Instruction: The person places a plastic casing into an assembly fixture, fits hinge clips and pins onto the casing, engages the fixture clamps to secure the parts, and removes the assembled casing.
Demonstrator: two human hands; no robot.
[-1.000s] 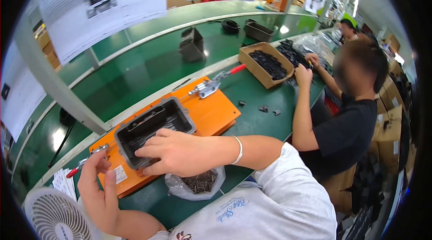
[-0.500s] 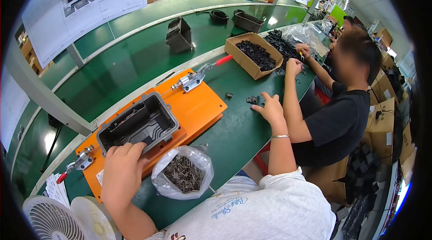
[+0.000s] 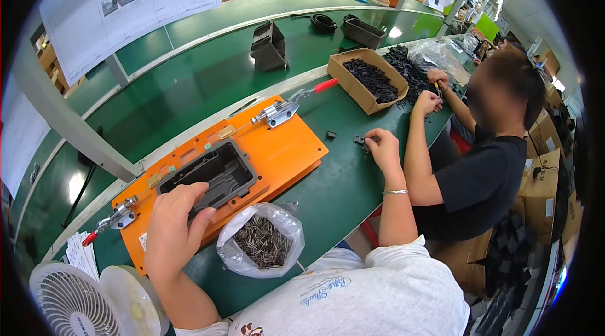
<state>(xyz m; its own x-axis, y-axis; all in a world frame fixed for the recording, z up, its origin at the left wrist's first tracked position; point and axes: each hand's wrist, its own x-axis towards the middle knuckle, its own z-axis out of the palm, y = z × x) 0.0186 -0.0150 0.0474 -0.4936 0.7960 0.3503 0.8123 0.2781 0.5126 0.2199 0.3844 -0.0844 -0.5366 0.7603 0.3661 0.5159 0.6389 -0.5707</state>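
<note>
A dark grey open-topped plastic housing [image 3: 242,194] sits on the orange fixture [image 3: 293,147], between two red-handled toggle clamps [image 3: 280,113]. My left hand [image 3: 173,225] is at its near left corner, thumb and fingers apart; whether the fingertips touch the rim is unclear. To the right, my right hand [image 3: 386,152] pinches at small dark plastic parts [image 3: 359,140] on the green bench, its fingertips partly hiding them. Another small dark part [image 3: 331,135] lies just left of that hand. A clear bag of metal pins [image 3: 261,241] stands between my arms.
A cardboard box of black parts [image 3: 372,81] and a loose black pile [image 3: 406,71] lie beyond my right hand. A co-worker [image 3: 482,178] sits close on the right, hands at the pile. A white fan [image 3: 75,301] stands at lower left. Another grey housing [image 3: 269,46] stands farther back.
The housing has settled lower and nearer on the fixture, uncovering brass blocks behind it. My left hand's thumb and fingers have spread. My right hand's fingers have closed at the small parts. The view has shifted slightly.
</note>
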